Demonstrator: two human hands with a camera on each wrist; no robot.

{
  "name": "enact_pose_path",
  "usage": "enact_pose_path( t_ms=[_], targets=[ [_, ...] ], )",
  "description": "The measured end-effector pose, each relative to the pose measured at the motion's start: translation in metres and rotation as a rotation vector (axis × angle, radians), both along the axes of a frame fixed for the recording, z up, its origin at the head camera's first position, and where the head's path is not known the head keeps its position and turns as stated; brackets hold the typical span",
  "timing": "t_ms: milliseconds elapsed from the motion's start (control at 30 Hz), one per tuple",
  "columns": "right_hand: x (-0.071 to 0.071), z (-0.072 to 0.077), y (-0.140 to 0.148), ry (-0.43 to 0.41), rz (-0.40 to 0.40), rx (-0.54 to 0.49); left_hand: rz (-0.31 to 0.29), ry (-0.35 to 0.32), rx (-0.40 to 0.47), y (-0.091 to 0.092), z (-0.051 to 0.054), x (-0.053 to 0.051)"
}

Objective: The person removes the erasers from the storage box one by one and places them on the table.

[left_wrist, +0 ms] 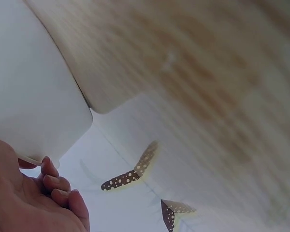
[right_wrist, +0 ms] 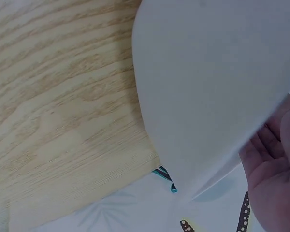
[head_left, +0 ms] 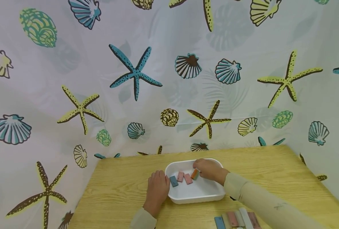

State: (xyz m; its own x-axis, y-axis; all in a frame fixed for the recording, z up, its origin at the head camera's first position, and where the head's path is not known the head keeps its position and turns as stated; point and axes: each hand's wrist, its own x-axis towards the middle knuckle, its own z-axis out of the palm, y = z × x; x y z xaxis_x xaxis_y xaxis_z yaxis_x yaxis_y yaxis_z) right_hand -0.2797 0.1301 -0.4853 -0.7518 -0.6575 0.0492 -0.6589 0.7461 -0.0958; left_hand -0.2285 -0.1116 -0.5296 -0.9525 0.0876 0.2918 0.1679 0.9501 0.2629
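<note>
A white tray stands on the wooden table, its wall also in the left wrist view and right wrist view. My left hand grips its left rim; in the left wrist view the fingers of this hand curl by the rim. My right hand reaches over the tray, fingertips at the upper end of an orange and green block. In the right wrist view the tray wall partly hides my right hand. A blue block and two pink blocks lie inside.
Nearer the front edge of the view, several blocks in blue, pink and pale colours stand side by side, right of centre, beside my right sleeve. Behind the wooden table hangs a white curtain printed with shells and starfish.
</note>
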Motion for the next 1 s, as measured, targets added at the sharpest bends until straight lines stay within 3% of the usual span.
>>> enact_pose_path(
  t_ms=[300, 800, 1000],
  targets=[
    [-0.003, -0.013, -0.006, 0.017, 0.043, -0.031, 0.004, 0.0, -0.003, 0.0, 0.001, 0.001],
    [-0.006, -0.016, -0.004, 0.087, 0.07, -0.008, 0.006, 0.006, -0.007, -0.001, 0.001, 0.001],
    [-0.008, -0.02, -0.006, 0.171, 0.12, 0.03, 0.001, -0.001, 0.005, -0.001, 0.004, 0.001]
  ],
)
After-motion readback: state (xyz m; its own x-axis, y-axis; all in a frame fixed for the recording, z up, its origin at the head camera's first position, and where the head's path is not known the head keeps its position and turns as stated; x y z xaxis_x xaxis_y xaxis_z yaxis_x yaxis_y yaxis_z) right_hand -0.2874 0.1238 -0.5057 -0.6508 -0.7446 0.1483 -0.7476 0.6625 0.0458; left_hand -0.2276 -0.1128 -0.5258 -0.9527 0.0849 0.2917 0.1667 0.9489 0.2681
